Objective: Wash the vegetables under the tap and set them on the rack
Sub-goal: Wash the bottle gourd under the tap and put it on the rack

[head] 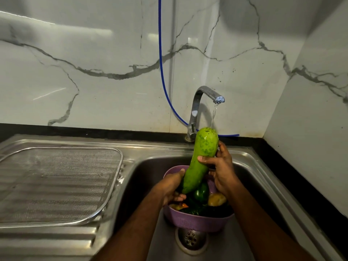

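A long light-green gourd (199,159) stands tilted over the sink, its top end under the thin stream from the steel tap (203,95). My left hand (174,187) grips the gourd's lower end. My right hand (220,166) grips its upper half, thumb across the front. Beneath them a purple colander (195,220) sits in the sink basin (143,176) and holds a green bell pepper (201,192), a potato (216,199) and dark leafy greens. The mesh rack (56,183) lies on the drainboard to the left with nothing on it.
A blue hose (162,59) runs down the marble wall behind the tap. The sink drain (191,239) shows just in front of the colander. A black counter edge (293,174) borders the sink on the right, next to a side wall.
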`<control>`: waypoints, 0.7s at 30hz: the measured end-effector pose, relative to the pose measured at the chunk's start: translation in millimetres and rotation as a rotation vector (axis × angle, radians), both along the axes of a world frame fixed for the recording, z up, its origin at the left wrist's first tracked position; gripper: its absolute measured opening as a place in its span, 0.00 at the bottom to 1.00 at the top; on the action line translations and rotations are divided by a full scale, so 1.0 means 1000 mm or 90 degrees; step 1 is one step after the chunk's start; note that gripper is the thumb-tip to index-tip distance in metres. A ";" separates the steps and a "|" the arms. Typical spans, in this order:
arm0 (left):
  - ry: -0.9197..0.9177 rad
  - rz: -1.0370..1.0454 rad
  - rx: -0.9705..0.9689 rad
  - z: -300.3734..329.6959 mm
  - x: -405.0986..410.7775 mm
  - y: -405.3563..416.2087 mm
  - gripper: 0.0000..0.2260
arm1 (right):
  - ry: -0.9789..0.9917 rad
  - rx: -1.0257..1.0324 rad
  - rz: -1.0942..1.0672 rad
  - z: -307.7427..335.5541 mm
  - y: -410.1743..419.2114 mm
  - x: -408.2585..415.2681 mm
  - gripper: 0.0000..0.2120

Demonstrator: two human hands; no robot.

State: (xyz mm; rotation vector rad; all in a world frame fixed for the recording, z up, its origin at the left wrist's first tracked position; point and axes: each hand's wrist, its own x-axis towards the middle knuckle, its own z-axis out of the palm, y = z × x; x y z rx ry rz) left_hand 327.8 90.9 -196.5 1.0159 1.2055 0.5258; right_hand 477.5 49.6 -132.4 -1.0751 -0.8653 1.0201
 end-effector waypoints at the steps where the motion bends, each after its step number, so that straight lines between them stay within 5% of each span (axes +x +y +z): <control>1: 0.001 -0.002 0.001 -0.001 0.000 0.000 0.21 | -0.002 0.000 0.003 0.000 0.000 0.001 0.33; 9: 0.007 -0.022 0.007 -0.002 -0.001 0.000 0.24 | -0.013 0.011 0.008 -0.004 0.006 0.002 0.35; 13: 0.014 -0.145 0.020 -0.002 -0.002 -0.006 0.40 | 0.034 0.019 -0.010 -0.005 0.013 -0.001 0.35; 18: -0.057 -0.200 0.159 -0.005 0.002 -0.011 0.35 | 0.140 0.024 -0.049 -0.004 0.018 0.010 0.40; 21: -0.108 -0.174 0.202 -0.001 0.005 -0.015 0.27 | 0.094 -0.006 -0.058 -0.011 0.019 0.014 0.43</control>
